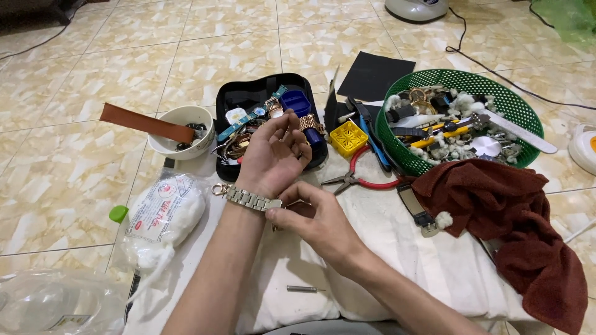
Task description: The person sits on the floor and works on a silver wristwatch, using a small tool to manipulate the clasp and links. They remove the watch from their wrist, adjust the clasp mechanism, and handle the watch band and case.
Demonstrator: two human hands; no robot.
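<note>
A silver metal watch bracelet point(248, 199) is wrapped around my left wrist. My left hand point(271, 152) is raised palm-up over the black case, fingers loosely curled, holding nothing. My right hand point(311, 217) pinches the bracelet's end at the underside of the left wrist. Both hands are above a white cloth pad point(397, 248) on the tiled floor.
A black zip case point(239, 96) holds watch straps and parts. Nearby lie a white bowl point(180, 118) with a brown leather strap point(146, 123), a bag of cotton point(162, 217), red-handled pliers point(360, 178), a yellow box point(348, 137), a green basket point(459, 80) of tools, a dark red towel point(515, 217), and a small metal pin point(301, 288).
</note>
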